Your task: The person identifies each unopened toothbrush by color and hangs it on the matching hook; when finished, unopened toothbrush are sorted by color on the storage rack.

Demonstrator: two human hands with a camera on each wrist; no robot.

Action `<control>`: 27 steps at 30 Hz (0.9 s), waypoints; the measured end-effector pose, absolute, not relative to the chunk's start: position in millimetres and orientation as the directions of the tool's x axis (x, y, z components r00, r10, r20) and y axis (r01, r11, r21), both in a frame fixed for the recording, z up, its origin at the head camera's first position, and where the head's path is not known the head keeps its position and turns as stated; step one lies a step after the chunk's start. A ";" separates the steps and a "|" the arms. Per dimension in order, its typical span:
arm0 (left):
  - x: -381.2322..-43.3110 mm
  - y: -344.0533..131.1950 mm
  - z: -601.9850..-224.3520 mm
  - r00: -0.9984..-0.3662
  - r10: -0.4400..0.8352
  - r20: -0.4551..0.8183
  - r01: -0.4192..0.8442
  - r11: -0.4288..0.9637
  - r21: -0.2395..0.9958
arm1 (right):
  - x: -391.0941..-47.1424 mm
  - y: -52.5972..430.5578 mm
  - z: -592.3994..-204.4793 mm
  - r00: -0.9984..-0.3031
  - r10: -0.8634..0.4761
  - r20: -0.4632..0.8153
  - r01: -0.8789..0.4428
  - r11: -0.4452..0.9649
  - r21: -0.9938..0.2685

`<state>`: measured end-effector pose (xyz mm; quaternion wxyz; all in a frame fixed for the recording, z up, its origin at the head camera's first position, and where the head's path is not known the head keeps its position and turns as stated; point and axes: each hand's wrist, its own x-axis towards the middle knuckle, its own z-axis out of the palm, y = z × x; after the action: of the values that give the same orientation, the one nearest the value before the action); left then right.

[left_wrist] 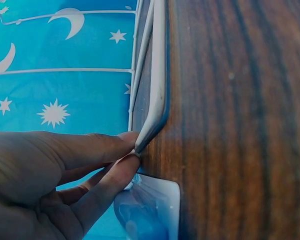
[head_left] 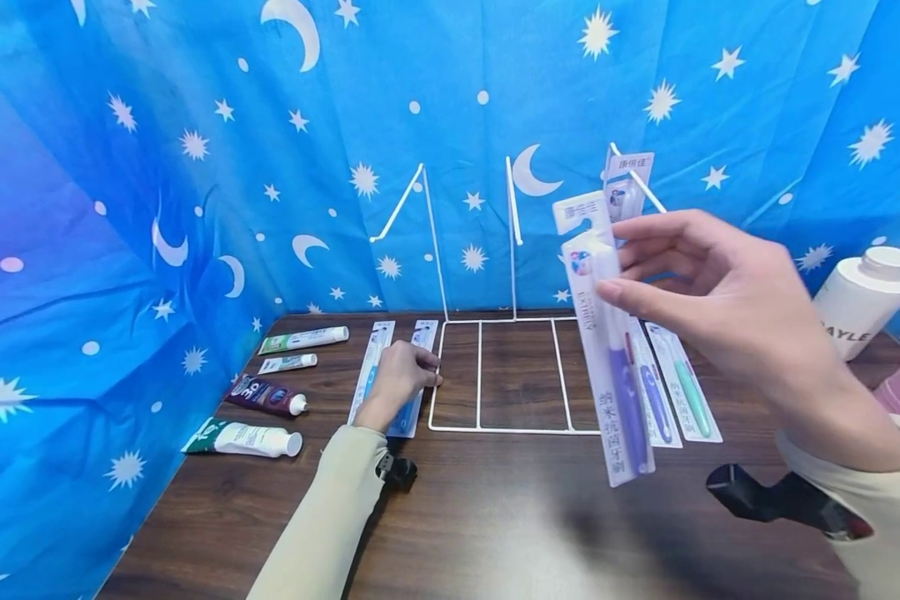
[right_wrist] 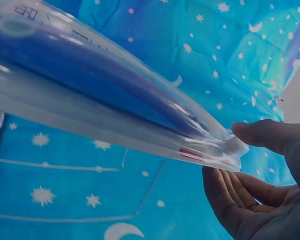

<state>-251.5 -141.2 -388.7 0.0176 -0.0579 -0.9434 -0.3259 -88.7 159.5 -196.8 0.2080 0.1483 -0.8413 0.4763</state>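
Note:
My right hand [head_left: 727, 292] holds a packaged purple toothbrush [head_left: 628, 400] between thumb and fingers near its top, raised in front of a white wire rack [head_left: 513, 431]. The pack [right_wrist: 115, 95] slants across the right wrist view. Another packaged toothbrush [head_left: 632, 171] hangs at the rack's right hook, partly hidden behind the held one. At the rack's left side, my left hand [head_left: 401, 379] pinches the white wire [left_wrist: 157, 85] of its base between thumb and forefinger. Two packaged blue toothbrushes [head_left: 372, 358] lie under and beside that hand.
Several toothpaste tubes [head_left: 303, 338] lie at the left of the wooden table [head_left: 487, 508]. Right of the rack are two packaged toothbrushes, one purple [head_left: 656, 404], one green [head_left: 692, 396]. A white bottle [head_left: 866, 296] stands far right, and a blue starry cloth [head_left: 465, 75] hangs behind.

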 end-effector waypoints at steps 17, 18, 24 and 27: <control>-254.7 -140.4 -388.8 -0.993 0.098 0.065 0.117 0.779 0.616 | -120.2 128.9 -216.1 -0.865 -0.134 0.483 -0.490 0.429 -0.759; -254.7 -139.9 -388.6 -0.993 0.099 0.064 0.117 0.778 0.617 | -121.6 128.3 -217.0 -0.868 -0.135 0.478 -0.486 0.435 -0.759; -253.1 -139.8 -388.1 -0.992 0.104 0.070 0.125 0.777 0.617 | -136.2 124.1 -225.1 -0.871 -0.132 0.473 -0.474 0.475 -0.741; -252.1 -141.8 -387.1 -0.991 0.105 0.087 0.137 0.779 0.612 | -148.2 120.8 -228.9 -0.867 -0.120 0.484 -0.478 0.479 -0.736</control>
<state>-252.1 -141.8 -387.1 0.0242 -0.0640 -0.9428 -0.3262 -148.2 120.8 -228.9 0.1869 0.1780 -0.8394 0.4783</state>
